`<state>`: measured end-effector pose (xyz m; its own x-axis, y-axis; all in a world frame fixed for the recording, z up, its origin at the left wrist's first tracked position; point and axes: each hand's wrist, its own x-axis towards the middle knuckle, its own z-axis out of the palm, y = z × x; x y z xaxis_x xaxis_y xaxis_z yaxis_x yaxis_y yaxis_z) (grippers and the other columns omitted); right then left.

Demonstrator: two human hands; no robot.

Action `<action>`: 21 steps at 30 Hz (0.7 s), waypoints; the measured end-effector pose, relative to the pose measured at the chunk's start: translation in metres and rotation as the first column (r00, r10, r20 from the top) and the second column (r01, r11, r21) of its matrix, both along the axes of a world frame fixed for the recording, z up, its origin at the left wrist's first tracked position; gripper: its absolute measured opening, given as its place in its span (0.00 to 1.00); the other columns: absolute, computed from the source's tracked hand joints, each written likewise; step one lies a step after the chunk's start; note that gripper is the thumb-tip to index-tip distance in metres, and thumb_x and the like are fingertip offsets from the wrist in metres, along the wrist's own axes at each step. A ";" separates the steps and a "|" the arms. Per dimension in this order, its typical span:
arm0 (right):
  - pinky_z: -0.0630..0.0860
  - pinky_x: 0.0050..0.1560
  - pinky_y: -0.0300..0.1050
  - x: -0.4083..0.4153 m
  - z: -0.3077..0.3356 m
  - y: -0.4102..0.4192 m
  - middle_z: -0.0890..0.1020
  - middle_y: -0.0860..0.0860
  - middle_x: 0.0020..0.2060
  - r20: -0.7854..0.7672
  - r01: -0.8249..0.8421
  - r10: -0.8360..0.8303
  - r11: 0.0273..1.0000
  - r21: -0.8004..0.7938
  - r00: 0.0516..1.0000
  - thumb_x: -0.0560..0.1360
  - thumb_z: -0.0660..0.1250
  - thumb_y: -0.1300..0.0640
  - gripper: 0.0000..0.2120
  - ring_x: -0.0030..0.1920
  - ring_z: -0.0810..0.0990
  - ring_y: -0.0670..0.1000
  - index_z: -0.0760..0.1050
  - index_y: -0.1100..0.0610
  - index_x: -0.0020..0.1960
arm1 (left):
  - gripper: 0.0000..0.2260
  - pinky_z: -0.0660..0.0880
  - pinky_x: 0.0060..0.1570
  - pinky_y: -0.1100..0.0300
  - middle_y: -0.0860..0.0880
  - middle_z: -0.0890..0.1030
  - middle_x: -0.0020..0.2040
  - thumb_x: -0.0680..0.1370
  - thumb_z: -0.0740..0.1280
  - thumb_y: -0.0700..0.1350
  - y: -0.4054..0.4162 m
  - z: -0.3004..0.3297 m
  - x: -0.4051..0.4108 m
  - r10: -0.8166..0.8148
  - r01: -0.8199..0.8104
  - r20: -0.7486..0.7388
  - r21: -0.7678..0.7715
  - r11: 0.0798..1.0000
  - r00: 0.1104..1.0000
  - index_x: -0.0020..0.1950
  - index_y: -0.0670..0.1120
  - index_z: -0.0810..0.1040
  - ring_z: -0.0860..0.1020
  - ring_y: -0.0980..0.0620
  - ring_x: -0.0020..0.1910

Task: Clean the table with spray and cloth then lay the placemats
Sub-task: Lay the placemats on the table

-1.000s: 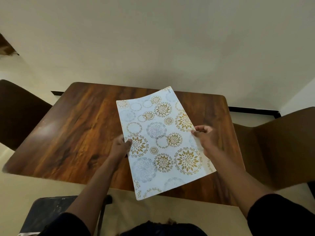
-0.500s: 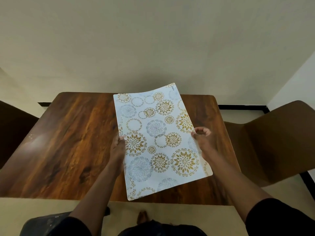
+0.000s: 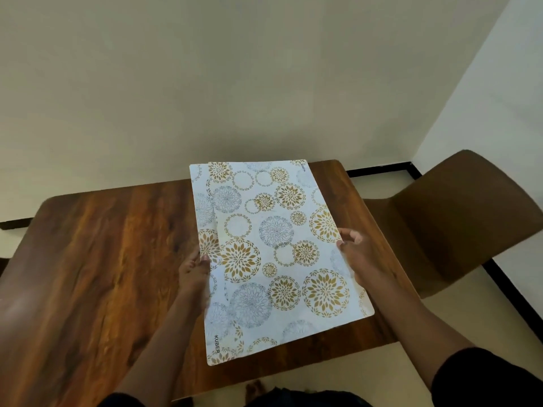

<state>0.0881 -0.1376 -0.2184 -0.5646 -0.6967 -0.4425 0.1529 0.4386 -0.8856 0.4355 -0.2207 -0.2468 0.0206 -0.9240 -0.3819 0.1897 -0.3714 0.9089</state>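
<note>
Two placemats: a patterned pair is being held stacked in the centre of the frame, the lower one peeking out along the left edge of the upper.
Position: they are hovering above the right half of the wooden table; whether the near corner is grazing the tabletop I cannot tell from this angle.
Long axis: it is running from the lower centre of the frame up toward the table's far edge, tilting slightly leftward at the top (the "KUBER" print is sitting at the near left corner).
Left hand: the left hand is gripping the left long edge about midway, fingers curling over the top and the rest of the hand lying under the sheets.
Right hand: the right hand is pinching the right long edge at about the same level, fingertips showing on the upper face.
Which hand is nearer: both are sitting on opposite edges, so neither is leading.
Surroundings: a brown chair is standing at the right of the frame beside the table.
</note>
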 end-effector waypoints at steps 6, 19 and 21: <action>0.83 0.51 0.54 -0.006 -0.003 0.016 0.82 0.48 0.51 -0.063 0.043 -0.040 0.998 0.035 0.997 0.82 0.65 0.63 0.13 0.48 0.84 0.49 0.77 0.49 0.61 | 0.15 0.73 0.73 0.38 0.44 0.84 0.68 0.88 0.60 0.37 -0.014 -0.020 0.016 -0.034 0.032 0.036 0.035 0.999 0.999 0.73 0.43 0.78 0.81 0.41 0.69; 0.80 0.59 0.57 -0.109 -0.036 0.044 0.80 0.55 0.58 -0.157 0.074 -0.048 0.983 0.166 0.986 0.80 0.62 0.69 0.14 0.54 0.80 0.53 0.77 0.52 0.56 | 0.14 0.74 0.68 0.29 0.37 0.84 0.64 0.87 0.62 0.37 -0.023 -0.034 0.054 -0.093 0.088 0.262 0.030 0.996 0.960 0.71 0.40 0.80 0.83 0.31 0.62; 0.78 0.62 0.60 -0.130 -0.041 0.047 0.79 0.56 0.59 -0.175 0.085 -0.050 0.976 0.200 0.983 0.80 0.62 0.69 0.15 0.57 0.79 0.56 0.77 0.52 0.58 | 0.14 0.79 0.63 0.33 0.36 0.83 0.66 0.87 0.62 0.35 -0.020 -0.032 0.054 -0.070 0.068 0.287 0.017 0.998 0.955 0.72 0.39 0.79 0.83 0.32 0.61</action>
<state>-0.0424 -0.0910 -0.2594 -0.6857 -0.5585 -0.4669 0.0451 0.6076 -0.7930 0.4898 -0.2408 -0.2783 0.0668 -0.9243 -0.3759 -0.1057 -0.3812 0.9184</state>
